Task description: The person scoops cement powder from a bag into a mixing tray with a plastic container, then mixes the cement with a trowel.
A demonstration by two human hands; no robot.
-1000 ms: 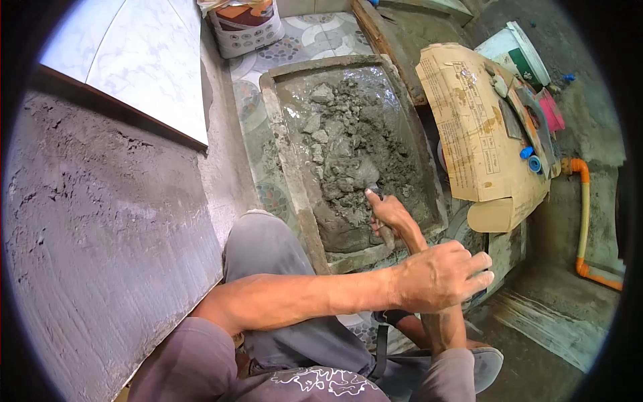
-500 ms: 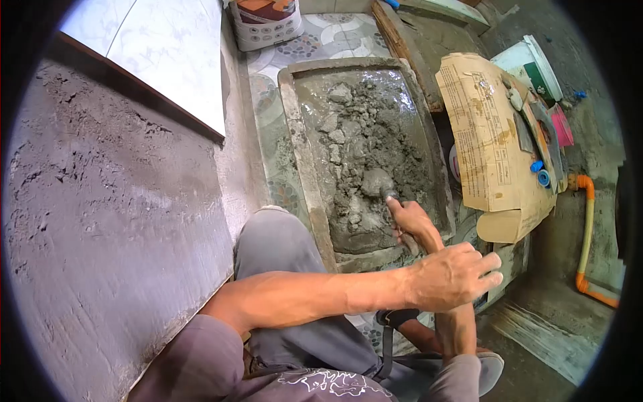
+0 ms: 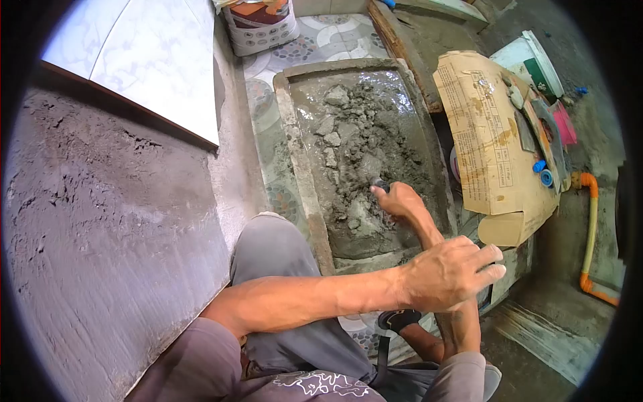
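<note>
Sitting amid lumpy grey mortar [image 3: 392, 130], a trowel [image 3: 380, 183] has its handle clasped in the grip of the right hand [image 3: 403, 201]. A shallow tray [image 3: 301, 167] contains the mortar. The left hand [image 3: 447, 275] crosses over the right forearm, fingers loosely curled; I cannot tell whether it holds anything. Printed cardboard [image 3: 472, 134] lies right of the tray.

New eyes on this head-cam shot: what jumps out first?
Probably the tray of lumpy wet grey mix mid-frame, where the right hand grips a dark-handled tool. Just below, the left hand, loosely curled, crosses over the right forearm. Far right, an orange-and-yellow pipe pops against dull grey.
</note>
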